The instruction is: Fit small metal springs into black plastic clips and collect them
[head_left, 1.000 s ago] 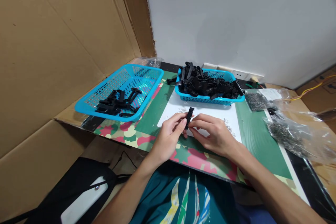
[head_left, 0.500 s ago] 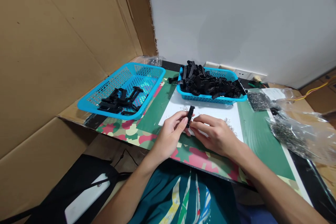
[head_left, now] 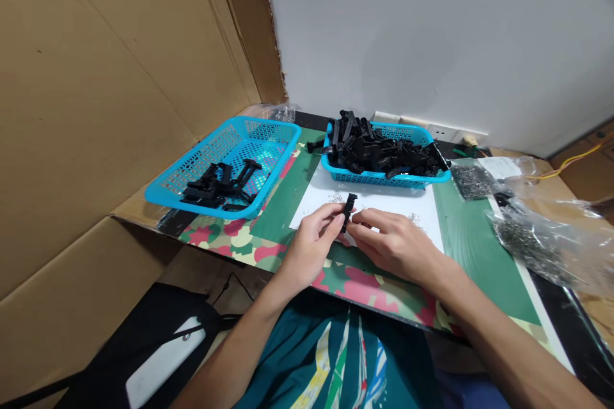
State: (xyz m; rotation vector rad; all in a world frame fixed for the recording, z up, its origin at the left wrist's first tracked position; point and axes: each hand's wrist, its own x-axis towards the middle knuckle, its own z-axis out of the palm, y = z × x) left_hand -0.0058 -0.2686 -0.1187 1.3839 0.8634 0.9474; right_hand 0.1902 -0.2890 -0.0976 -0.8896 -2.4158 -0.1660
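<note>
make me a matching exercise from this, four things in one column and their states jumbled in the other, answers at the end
Things
1. slim black part
2. left blue basket
3. right blue basket
4. white sheet

States
A. bare floor showing behind a small pile
B. flat, small wiry pieces scattered on it
C. gripped in the left hand
D. heaped with black parts

Pairs: 1-C, 2-A, 3-D, 4-B

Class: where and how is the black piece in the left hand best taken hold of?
Probably by the upper end of the black piece, from the far side: that slim end juts free beyond the left hand, while the right hand crowds its lower part.
</note>
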